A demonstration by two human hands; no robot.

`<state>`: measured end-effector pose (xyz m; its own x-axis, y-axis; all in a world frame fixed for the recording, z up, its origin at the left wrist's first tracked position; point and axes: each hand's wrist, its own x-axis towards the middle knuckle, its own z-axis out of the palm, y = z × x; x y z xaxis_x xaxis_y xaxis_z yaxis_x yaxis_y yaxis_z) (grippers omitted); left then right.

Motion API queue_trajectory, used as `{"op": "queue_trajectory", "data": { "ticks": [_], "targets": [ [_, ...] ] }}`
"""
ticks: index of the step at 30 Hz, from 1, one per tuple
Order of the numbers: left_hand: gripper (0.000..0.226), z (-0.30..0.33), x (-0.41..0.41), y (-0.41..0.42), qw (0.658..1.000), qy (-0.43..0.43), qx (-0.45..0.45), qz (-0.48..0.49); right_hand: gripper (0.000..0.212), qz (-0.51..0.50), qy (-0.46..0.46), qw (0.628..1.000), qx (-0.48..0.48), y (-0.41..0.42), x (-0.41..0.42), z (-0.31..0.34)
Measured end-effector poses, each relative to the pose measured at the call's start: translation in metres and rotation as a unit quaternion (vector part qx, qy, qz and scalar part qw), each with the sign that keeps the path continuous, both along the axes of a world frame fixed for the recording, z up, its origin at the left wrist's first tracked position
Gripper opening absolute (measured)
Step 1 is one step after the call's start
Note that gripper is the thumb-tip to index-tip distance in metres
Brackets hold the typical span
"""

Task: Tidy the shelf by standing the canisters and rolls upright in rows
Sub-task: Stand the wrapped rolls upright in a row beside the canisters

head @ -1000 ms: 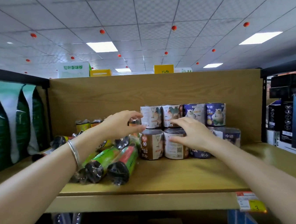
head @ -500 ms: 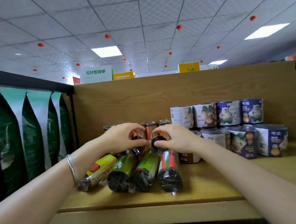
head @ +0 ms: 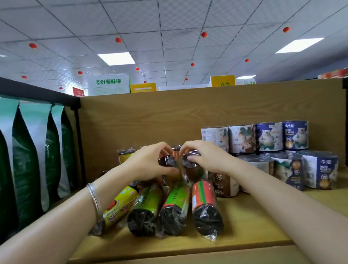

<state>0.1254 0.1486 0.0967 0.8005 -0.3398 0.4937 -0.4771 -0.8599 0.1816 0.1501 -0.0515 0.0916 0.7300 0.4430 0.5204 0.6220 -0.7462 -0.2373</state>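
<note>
Left hand [head: 148, 164] grip is closed on the top of a dark roll [head: 169, 163]; right hand [head: 209, 159] grip is closed on a second roll [head: 192, 168] beside it. Four wrapped rolls [head: 173, 211] are seen lying flat on the shelf [head: 254, 226]. Canisters [head: 278, 148] are stacked at right.

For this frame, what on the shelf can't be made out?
Head view only:
- Rolls gripped by left hand and right hand: labels hidden by fingers.
- Upright rolls behind: mostly hidden by the hands.
- Brown canister: partly behind right wrist.
- Label print: too blurred.
</note>
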Motion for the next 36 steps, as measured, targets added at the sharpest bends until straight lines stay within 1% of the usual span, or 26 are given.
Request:
{"op": "queue_trajectory", "data": {
  "ticks": [3,6,9,12,14,16,20,22,27,30,32,33,36],
  "targets": [
    [0.054,0.003,0.011,-0.006,1.0,-0.012,0.004,0.016,0.027,-0.06,-0.046,0.997,-0.03,-0.005,0.014,0.007],
    [0.053,0.008,0.021,-0.012,0.995,-0.047,0.067,0.048,0.031,-0.103,-0.078,0.987,-0.093,-0.01,0.023,0.007],
    [0.054,0.013,0.028,-0.017,0.99,-0.054,0.122,0.049,0.041,-0.114,-0.07,0.985,-0.106,-0.011,0.022,0.006],
    [0.067,0.016,0.037,-0.02,0.978,-0.031,0.199,0.054,0.046,-0.118,-0.057,0.981,-0.141,-0.011,0.024,0.009],
    [0.071,0.018,0.043,-0.02,0.974,-0.027,0.22,0.053,0.052,-0.113,-0.055,0.983,-0.131,-0.011,0.025,0.01],
    [0.069,0.02,0.049,-0.02,0.978,-0.023,0.204,0.047,0.051,-0.105,-0.054,0.988,-0.1,-0.01,0.028,0.008],
    [0.049,0.018,0.055,-0.022,0.981,-0.054,0.182,0.029,0.049,-0.108,-0.076,0.986,-0.098,-0.01,0.033,0.005],
    [0.046,0.015,0.057,-0.023,0.984,-0.07,0.161,0.022,0.048,-0.113,-0.087,0.985,-0.094,-0.011,0.034,0.004],
    [0.056,0.008,0.057,-0.024,0.986,-0.082,0.139,0.049,0.051,-0.112,-0.089,0.986,-0.08,-0.009,0.035,0.002],
    [0.057,0.01,0.056,-0.024,0.987,-0.06,0.141,0.054,0.056,-0.09,-0.094,0.99,-0.059,-0.007,0.03,0.004],
    [0.055,0.013,0.053,-0.02,0.99,-0.041,0.133,0.039,0.047,-0.043,-0.076,0.996,-0.033,-0.003,0.026,0.007],
    [0.058,0.015,0.051,-0.017,0.993,-0.025,0.109,0.024,0.041,-0.026,-0.059,0.998,-0.028,-0.001,0.025,0.008],
    [0.085,0.021,0.038,0.002,0.998,0.056,0.01,-0.014,0.038,-0.024,-0.022,0.999,-0.039,0.003,0.022,0.009]
  ]
}}
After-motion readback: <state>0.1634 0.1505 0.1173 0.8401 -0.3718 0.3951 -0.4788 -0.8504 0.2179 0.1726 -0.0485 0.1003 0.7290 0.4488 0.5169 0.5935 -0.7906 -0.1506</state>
